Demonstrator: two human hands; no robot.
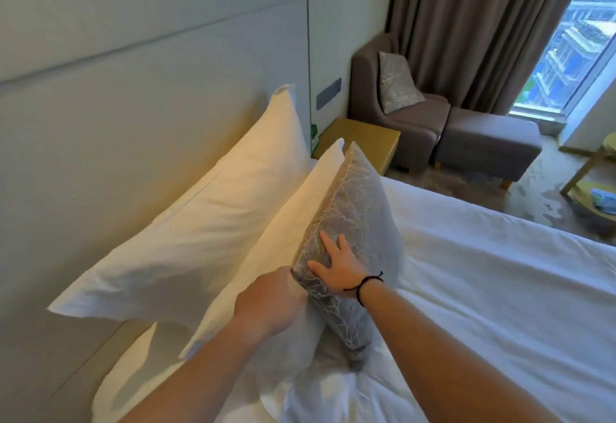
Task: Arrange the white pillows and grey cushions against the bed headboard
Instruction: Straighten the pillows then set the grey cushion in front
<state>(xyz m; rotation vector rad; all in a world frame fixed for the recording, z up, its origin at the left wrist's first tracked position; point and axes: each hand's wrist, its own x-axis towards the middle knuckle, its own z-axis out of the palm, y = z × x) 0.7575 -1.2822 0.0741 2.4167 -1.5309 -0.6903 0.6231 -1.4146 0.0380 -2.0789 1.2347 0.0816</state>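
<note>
A large white pillow (200, 222) leans on the pale headboard (133, 89). A second white pillow (283, 239) stands in front of it. A grey patterned cushion (356, 209) stands upright against that second pillow. My left hand (270, 299) grips the cushion's near top corner from the pillow side. My right hand (336, 266) lies flat on the cushion's front face, fingers spread, a black cord on its wrist. Another grey cushion (398, 82) rests on the armchair beyond the bed.
White bedsheet (500, 289) spreads to the right. A gold bedside table (363, 142) stands past the pillows, then a grey armchair (373, 116) and footstool (486, 146). Brown curtains (483, 22), a window and a yellow-green side table (593, 182) are at far right.
</note>
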